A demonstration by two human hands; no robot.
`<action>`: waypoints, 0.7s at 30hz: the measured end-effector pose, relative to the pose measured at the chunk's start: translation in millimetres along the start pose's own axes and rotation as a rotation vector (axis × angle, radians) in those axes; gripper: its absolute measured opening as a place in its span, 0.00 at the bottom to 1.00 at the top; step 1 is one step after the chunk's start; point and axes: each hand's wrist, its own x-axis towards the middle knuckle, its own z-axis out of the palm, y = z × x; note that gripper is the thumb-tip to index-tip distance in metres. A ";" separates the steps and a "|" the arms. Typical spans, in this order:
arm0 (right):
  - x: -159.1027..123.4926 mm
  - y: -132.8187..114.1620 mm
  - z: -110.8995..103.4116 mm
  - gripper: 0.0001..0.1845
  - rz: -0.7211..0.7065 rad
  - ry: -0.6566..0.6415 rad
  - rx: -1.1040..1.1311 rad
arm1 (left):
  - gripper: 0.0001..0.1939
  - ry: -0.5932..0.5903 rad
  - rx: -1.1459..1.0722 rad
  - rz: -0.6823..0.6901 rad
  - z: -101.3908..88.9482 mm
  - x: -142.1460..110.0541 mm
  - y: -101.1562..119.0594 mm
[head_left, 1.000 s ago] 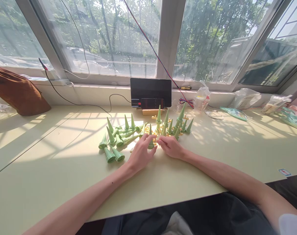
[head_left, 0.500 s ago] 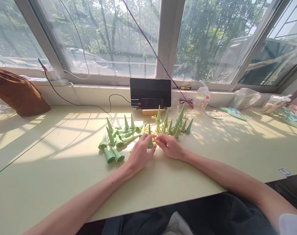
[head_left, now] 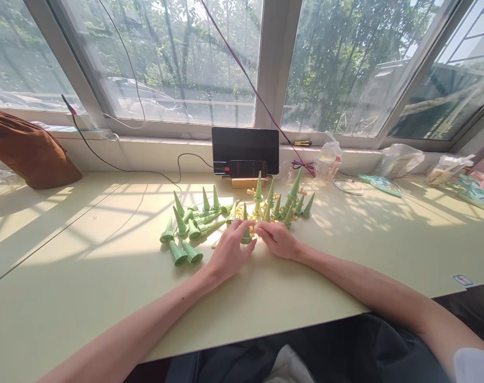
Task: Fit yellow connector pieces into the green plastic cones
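My left hand (head_left: 231,247) curls its fingers and thumb round a green plastic spike (head_left: 245,234), which stands point up on the table. Close against it on the right, my right hand (head_left: 278,239) has thumb and fingertips pinched together at the spike's side. What that pinch holds is too small and covered to make out. Small yellow pieces (head_left: 245,213) lie in a heap just beyond the fingers. More green spikes (head_left: 296,186) stand behind my right hand, some with yellow crosspieces at them. To the left, several other green spikes (head_left: 194,254) lie or stand in a cluster.
A dark tablet (head_left: 245,141) leans at the window with a phone (head_left: 248,169) before it on a stand (head_left: 248,183). A brown bag (head_left: 30,151) stands far left. Plastic bags (head_left: 327,159) and a coiled white cable (head_left: 348,186) lie right. A black cable (head_left: 118,169) crosses the back left.
My right hand's fingers have curled in more tightly and shifted very slightly right. The spike at my left hand has moved a touch right. The other spikes stay put.
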 end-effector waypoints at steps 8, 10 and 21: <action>0.6 -2.8 1.1 0.09 0.036 0.025 0.038 | 0.18 0.028 0.041 0.016 0.2 0.8 -3.7; 0.7 -3.5 1.6 0.07 0.041 0.038 0.063 | 0.17 0.039 0.041 0.016 -0.2 1.3 -4.1; 0.2 -3.5 -0.2 0.08 0.015 0.016 0.036 | 0.18 0.024 0.019 0.000 -0.3 2.0 -3.3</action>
